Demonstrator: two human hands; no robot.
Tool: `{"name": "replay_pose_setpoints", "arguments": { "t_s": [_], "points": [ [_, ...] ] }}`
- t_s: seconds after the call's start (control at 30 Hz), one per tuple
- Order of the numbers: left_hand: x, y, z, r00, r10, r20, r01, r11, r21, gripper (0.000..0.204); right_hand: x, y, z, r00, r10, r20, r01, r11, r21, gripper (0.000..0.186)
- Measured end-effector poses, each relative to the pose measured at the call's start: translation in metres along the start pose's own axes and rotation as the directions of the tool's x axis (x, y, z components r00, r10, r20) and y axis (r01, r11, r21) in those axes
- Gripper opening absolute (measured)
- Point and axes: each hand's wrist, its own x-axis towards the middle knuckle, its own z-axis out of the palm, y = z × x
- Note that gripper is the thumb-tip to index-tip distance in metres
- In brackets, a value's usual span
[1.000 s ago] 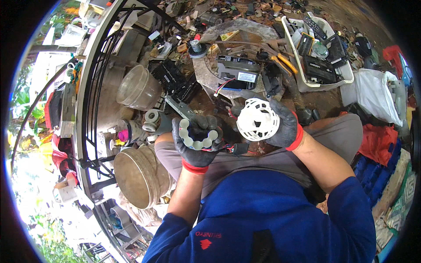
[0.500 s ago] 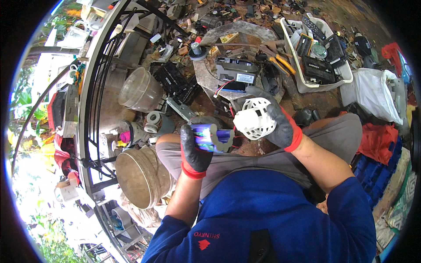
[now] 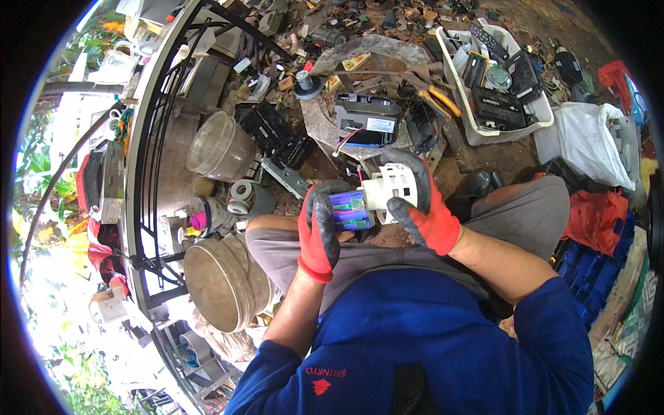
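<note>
In red gloves with black palms, both my hands are raised over my lap. My left hand [image 3: 319, 228] is closed on a battery pack [image 3: 351, 210] of cells in shiny blue-purple wrap. My right hand [image 3: 430, 218] grips a white slotted plastic housing [image 3: 398, 188], round and cage-like, between thumb and fingers. The housing's narrow end meets or overlaps the right end of the pack; whether they are joined I cannot tell. Thin red wire shows just above the join. Beyond my hands, a grey-black device [image 3: 366, 117] with loose coloured wires lies on a stone slab [image 3: 321, 114].
Orange-handled pliers [image 3: 443, 100] lie right of the device. A white bin [image 3: 477, 135] of discarded electronics stands far right, beside a white plastic bag [image 3: 588, 145]. To the left are a clear bucket [image 3: 220, 145], a beige bucket [image 3: 218, 283] and a black metal rack [image 3: 142, 187].
The pack and the white housing, apart before, have come together end to end. My right hand moved left and turned the housing; my left hand moved right with the pack.
</note>
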Motion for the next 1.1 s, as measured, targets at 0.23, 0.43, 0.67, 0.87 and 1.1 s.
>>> {"name": "replay_pose_setpoints", "arguments": {
  "t_s": [0.23,0.43,0.67,0.87,1.1],
  "points": [
    [0.004,0.001,0.004,0.98,0.197,0.017,-0.196,0.959,0.207,0.052,-0.007,0.013,0.0,0.989,-0.147,0.014,0.147,0.968,-0.204,0.07],
    [0.002,-0.003,0.004,0.985,0.171,0.016,-0.171,0.968,0.182,0.052,-0.008,0.021,0.0,0.993,-0.12,0.008,0.12,0.979,-0.166,0.069],
    [0.0,-0.013,0.005,0.99,0.142,0.005,-0.142,0.986,0.085,0.054,-0.01,0.026,-0.005,0.996,-0.08,0.027,0.083,0.985,-0.151,0.072],
    [-0.001,-0.019,0.006,0.989,0.145,0.031,-0.148,0.976,0.159,0.058,-0.013,0.028,-0.001,1.0,0.021,0.022,-0.019,0.996,-0.09,0.072],
    [0.005,-0.021,0.002,1.0,-0.018,-0.004,0.018,1.0,0.008,0.054,-0.008,0.019,-0.006,0.982,-0.168,0.091,0.19,0.907,-0.377,0.074]
  ]
}}
